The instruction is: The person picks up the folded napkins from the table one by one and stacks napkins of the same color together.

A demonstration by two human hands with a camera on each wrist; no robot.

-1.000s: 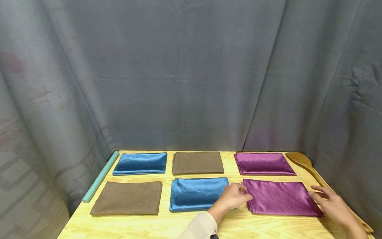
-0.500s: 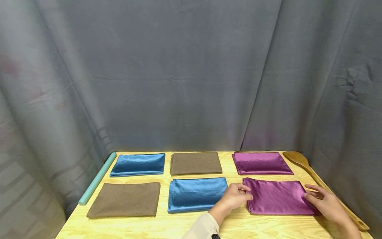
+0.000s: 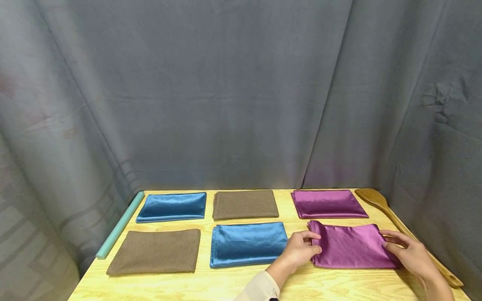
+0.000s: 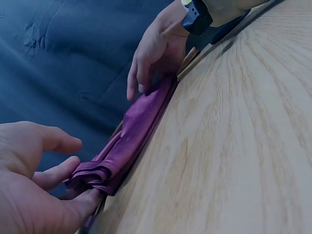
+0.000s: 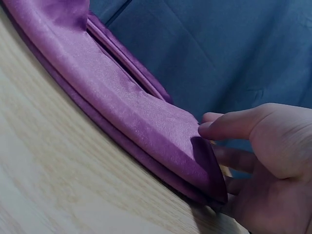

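Observation:
A folded purple satin cloth (image 3: 350, 246) lies in the front row at the right. My left hand (image 3: 298, 251) pinches its left end, which is lifted and slightly rolled. In the left wrist view, that layered end (image 4: 95, 174) sits between the fingers of the left hand. My right hand (image 3: 410, 253) holds the cloth's right edge. In the right wrist view, the thumb (image 5: 219, 126) meets the cloth's upper edge while the other fingers curl behind the end. The right end stays low on the table. Part of the fingertips is hidden by the cloth.
Blue satin cloth (image 3: 246, 244) and brown cloth (image 3: 156, 253) lie folded to the left. Behind are folded blue (image 3: 173, 207), brown (image 3: 246, 205) and purple (image 3: 329, 204) cloths. A wooden spoon (image 3: 376, 199) lies at the right edge, a green rod (image 3: 121, 225) at the left.
My left hand has shifted slightly right, raising and rolling the purple cloth's left end inward. My right hand stays at the right edge, its fingers a little closer in. The head view has shifted slightly.

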